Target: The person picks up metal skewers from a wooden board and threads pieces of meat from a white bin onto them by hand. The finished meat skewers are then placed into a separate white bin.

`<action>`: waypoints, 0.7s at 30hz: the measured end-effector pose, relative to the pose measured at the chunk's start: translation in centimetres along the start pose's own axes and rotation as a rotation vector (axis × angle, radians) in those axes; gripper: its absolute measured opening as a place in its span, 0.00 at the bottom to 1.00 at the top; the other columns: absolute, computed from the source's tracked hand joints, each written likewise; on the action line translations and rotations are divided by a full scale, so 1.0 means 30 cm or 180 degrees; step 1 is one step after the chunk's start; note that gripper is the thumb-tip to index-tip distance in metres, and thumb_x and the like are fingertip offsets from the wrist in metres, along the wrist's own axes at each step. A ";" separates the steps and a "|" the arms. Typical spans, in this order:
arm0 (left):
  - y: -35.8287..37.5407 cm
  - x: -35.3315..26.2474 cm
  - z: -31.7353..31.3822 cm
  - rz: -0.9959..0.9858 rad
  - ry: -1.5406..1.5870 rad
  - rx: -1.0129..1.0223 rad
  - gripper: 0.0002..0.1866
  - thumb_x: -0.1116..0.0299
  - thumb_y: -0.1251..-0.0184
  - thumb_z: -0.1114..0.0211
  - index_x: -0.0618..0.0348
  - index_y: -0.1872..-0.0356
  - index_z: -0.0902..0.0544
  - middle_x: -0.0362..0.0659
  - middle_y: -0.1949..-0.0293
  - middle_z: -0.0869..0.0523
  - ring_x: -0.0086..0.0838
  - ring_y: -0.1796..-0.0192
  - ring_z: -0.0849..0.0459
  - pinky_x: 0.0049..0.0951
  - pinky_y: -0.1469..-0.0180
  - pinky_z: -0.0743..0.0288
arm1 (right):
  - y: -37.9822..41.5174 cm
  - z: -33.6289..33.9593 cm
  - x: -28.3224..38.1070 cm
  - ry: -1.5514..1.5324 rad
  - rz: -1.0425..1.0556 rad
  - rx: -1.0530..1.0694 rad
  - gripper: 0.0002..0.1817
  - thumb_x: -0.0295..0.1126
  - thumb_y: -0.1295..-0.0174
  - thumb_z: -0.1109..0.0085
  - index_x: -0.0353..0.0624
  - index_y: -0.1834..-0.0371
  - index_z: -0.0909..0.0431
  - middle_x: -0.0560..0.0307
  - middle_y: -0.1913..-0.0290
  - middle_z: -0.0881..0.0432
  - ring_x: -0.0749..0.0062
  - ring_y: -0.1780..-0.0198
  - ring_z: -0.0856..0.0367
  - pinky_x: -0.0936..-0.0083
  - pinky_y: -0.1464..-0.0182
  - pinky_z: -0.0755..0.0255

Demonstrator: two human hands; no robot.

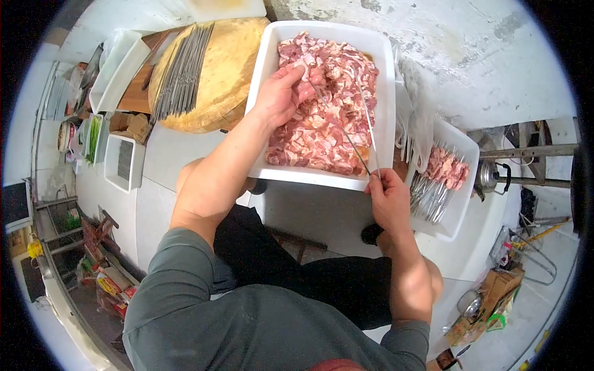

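Observation:
A deep white tub full of raw cut meat stands in front of me. My left hand is over the meat at the tub's upper left, its fingers closed on a small meat piece. At the tub's lower right corner, my right hand pinches the near ends of two thin metal skewers. One skewer slants across the tub to my left fingers; the other points toward the far side. Whether meat is threaded on either tip is hard to make out.
Right of the tub, a white bin holds skewers loaded with meat. Many bare skewers lie on a round wooden chopping block at left. A small white container and a metal kettle stand farther out.

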State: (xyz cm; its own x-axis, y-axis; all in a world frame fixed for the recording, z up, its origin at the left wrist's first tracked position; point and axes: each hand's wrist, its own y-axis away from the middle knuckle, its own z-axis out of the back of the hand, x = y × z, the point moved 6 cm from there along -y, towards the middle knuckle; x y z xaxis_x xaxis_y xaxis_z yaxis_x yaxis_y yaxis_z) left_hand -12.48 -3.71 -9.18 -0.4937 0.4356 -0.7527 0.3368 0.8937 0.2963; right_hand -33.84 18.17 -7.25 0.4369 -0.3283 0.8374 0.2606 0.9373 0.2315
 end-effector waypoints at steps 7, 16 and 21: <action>0.013 0.003 -0.021 -0.0021 -0.0005 0.0030 0.10 0.67 0.25 0.42 0.61 0.51 0.25 0.46 0.52 0.15 0.31 0.52 0.14 0.27 0.51 0.18 | -0.003 -0.003 0.026 0.0048 -0.0165 0.0066 0.11 0.34 0.32 0.45 0.35 0.60 0.21 0.49 0.73 0.16 0.65 0.71 0.15 0.68 0.64 0.24; 0.022 0.006 -0.030 -0.0034 -0.0026 -0.0073 0.10 0.67 0.25 0.42 0.63 0.52 0.24 0.47 0.54 0.15 0.32 0.52 0.13 0.28 0.50 0.17 | -0.006 -0.014 0.017 0.0019 -0.0072 -0.0019 0.11 0.34 0.32 0.45 0.35 0.61 0.21 0.50 0.74 0.16 0.66 0.71 0.15 0.69 0.65 0.24; 0.023 0.005 -0.031 0.0030 -0.0027 0.0001 0.12 0.67 0.25 0.42 0.66 0.50 0.24 0.50 0.52 0.15 0.33 0.52 0.13 0.28 0.52 0.16 | -0.007 -0.020 0.010 0.0016 -0.0057 0.0007 0.11 0.34 0.32 0.45 0.35 0.61 0.21 0.50 0.74 0.16 0.64 0.71 0.15 0.68 0.64 0.24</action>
State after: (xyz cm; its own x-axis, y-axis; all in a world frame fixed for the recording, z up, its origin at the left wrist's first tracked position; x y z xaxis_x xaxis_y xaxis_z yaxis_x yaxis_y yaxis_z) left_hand -13.08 -2.92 -8.54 -0.4837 0.4430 -0.7548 0.3417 0.8896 0.3032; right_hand -33.24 17.80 -7.33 0.4366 -0.3457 0.8306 0.2667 0.9314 0.2475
